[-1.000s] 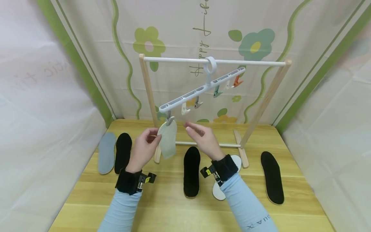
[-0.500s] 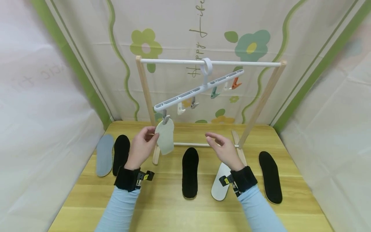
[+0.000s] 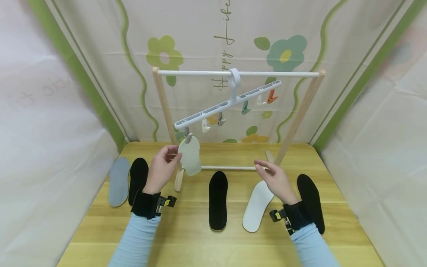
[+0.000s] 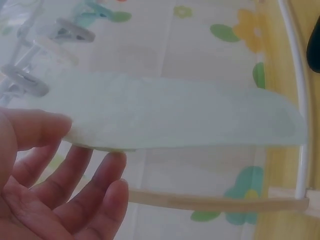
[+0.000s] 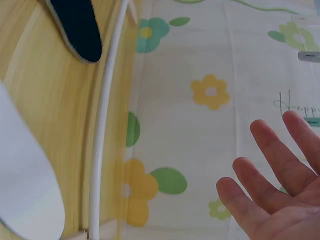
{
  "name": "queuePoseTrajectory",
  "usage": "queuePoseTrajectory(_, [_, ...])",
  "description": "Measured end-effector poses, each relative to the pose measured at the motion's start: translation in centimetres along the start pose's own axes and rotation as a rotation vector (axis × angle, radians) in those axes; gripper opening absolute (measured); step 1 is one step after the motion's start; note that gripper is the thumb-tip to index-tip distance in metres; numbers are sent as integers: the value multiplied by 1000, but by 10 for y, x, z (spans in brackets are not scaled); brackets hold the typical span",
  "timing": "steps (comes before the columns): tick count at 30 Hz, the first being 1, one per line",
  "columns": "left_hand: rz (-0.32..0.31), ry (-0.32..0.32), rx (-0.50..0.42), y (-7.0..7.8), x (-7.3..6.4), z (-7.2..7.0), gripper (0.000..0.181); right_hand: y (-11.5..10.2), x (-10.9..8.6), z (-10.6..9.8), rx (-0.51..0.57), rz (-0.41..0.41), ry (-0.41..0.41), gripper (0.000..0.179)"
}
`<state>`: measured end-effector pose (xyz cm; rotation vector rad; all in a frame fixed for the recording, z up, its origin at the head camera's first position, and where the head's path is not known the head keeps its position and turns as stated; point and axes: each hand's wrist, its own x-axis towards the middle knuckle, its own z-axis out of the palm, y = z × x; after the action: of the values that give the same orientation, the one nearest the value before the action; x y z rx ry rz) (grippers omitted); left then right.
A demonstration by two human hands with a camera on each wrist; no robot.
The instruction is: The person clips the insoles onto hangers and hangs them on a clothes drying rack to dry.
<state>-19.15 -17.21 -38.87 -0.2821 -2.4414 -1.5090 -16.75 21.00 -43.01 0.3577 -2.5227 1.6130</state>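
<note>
A pale green insole [image 3: 190, 157] hangs by its top from a grey clip [image 3: 188, 138] at the low left end of a tilted white clip hanger [image 3: 217, 108]. My left hand [image 3: 162, 169] pinches the insole's left edge just below that clip; in the left wrist view the thumb [image 4: 60, 125] overlaps the edge, with other fingers beneath it. Relaxed and holding nothing, my right hand [image 3: 278, 181] is over the table beside a white insole [image 3: 257, 207]. The right wrist view shows its fingers [image 5: 272, 150] spread apart.
A wooden stand with a white top rod [image 3: 197, 73] bears the hanger. More clips hang from it, among them an orange clip [image 3: 272, 97] and a green clip [image 3: 246, 108]. On the table lie a grey insole [image 3: 119, 182] and black insoles, one centrally [image 3: 218, 202].
My right hand has moved away from the hanging insole to the right, uncovering the white insole on the table. My left hand stays at the hanging insole's edge.
</note>
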Motion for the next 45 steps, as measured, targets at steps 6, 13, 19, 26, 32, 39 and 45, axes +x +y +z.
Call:
queuePoseTrajectory(6, [36,-10,-32,-3,2,0,29,9,-12,-22,-87,60,11,44])
queuePoseTrajectory(13, [28,-9,-26,-6,5,-1,32,23,-23,-38,-154,60,45,45])
queuePoseTrajectory(19, [-24,-23,-32,-9,4,-3,39,33,-30,-46,-192,62,64,46])
queuePoseTrajectory(26, [-44,-28,-6,-14,5,-6,44,39,-39,-54,-240,79,78,45])
queuePoseTrajectory(32, [-45,-25,33,-19,1,-14,47,42,-43,-60,-249,83,93,45])
queuePoseTrajectory(39, [-61,-14,125,-39,-11,-32,47,51,-46,-66,-269,70,104,45])
queuePoseTrajectory(45, [-61,26,174,-63,-23,-50,44,55,-51,-70,-280,56,115,44])
